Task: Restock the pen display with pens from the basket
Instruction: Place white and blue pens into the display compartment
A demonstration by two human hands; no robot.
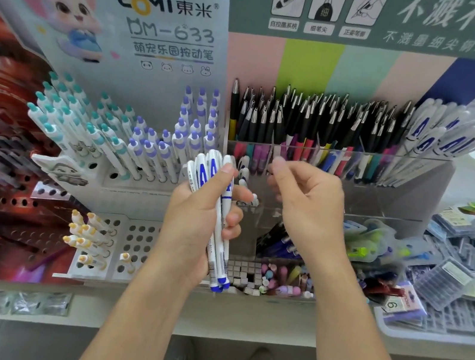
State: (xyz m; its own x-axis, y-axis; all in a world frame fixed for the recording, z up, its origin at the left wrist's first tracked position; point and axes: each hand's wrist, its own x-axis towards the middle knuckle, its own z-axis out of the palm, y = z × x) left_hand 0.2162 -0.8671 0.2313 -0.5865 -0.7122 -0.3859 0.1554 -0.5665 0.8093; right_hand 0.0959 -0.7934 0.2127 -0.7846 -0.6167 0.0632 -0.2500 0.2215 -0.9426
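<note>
My left hand (pixel 202 214) grips a bundle of several white pens with blue caps and blue lettering (pixel 219 208), held upright in front of the displays. My right hand (pixel 304 203) hovers just to the right of the bundle with fingers loosely curled and nothing in it. Behind both hands stands a clear acrylic pen display (pixel 394 174); its top tier is packed with black-capped pens (pixel 312 120), and matching white and blue pens (pixel 431 140) fill its right end. A grey basket (pixel 393 328) sits at the right.
A white Domi display (pixel 136 175) at the left holds teal-topped (pixel 68 113) and purple-topped pens (pixel 180 139), with yellow-topped pens (pixel 88 239) lower down. Erasers and small items (pixel 270 276) fill a low tray. Packaged stationery lies in the basket. My shoes show below the shelf edge.
</note>
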